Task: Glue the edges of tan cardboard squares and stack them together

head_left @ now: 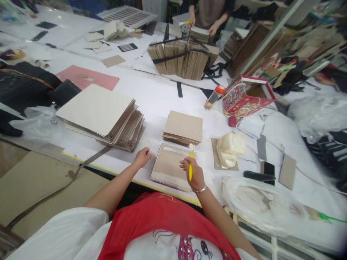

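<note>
One left hand [143,157] curls loosely; right hand [197,176] grips brush [191,165].

Count taken about the one pale-edged panel [170,162]: yellow-handled brush [191,171], one, at three o'clock; large board stack [99,112], one, at ten; smaller stack [183,125], one, at twelve; red-capped bottle [215,96], one, at one o'clock.

Your left sleeve [78,229] is white and loose. You wear a red band of cloth [168,213] across the chest, with fine yellowish marking. Your white front [151,249] shows a pink strip [186,249] with round shiny studs, a black oval [204,247] and thin dark lines. Your right wrist carries a pale, slim bracelet [199,190].
</note>
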`<state>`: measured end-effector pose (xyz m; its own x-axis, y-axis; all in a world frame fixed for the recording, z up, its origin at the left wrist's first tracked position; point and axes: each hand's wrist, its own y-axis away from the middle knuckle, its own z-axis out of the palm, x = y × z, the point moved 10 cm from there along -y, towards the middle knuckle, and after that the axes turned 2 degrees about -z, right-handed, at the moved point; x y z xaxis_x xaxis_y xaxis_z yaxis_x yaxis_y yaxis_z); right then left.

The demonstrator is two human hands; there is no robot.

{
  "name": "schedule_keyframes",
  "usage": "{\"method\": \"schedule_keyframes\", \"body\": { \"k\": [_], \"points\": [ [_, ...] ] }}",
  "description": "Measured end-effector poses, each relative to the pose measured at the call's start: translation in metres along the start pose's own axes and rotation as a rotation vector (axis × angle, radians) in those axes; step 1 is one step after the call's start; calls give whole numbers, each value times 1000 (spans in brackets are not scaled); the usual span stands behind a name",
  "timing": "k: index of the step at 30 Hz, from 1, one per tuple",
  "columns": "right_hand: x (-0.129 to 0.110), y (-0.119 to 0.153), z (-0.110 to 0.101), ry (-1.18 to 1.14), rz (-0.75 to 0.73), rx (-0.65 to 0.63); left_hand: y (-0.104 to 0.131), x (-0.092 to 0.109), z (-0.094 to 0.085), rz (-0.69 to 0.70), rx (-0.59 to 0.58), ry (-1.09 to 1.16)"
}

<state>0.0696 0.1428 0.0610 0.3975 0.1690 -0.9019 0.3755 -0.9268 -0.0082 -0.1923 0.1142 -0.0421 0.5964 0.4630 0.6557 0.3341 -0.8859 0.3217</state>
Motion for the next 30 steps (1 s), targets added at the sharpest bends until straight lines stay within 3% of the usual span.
{"method": "schedule_keyframes", "body": {
  "k": [4, 7, 10, 13, 16, 19, 23, 30],
  "points": [
    [7, 0, 21, 21, 39, 5, 41, 67, 28, 223, -467, 560],
    [24, -1, 29, -171, 145, 31, 64, 101, 42, 255, -723, 649],
    [40, 2, 25, -395, 243, 99, 73, 117, 58, 261, -863, 616],
    [49, 6, 7, -443, 237, 193, 70, 115, 74, 231, -909, 533],
    [58, 9, -22, -265, 197, 306, 54, 96, 82, 144, -831, 402],
    [71, 11, -52, -56, 187, 451, 30, 70, 76, -17, -668, 386],
    [86, -1, -67, 127, 167, 493, 4, 43, 61, -216, -428, 516],
    [105, -26, -55, 421, 155, 440, -37, 51, 40, -44, -42, 272]
  ]
}}
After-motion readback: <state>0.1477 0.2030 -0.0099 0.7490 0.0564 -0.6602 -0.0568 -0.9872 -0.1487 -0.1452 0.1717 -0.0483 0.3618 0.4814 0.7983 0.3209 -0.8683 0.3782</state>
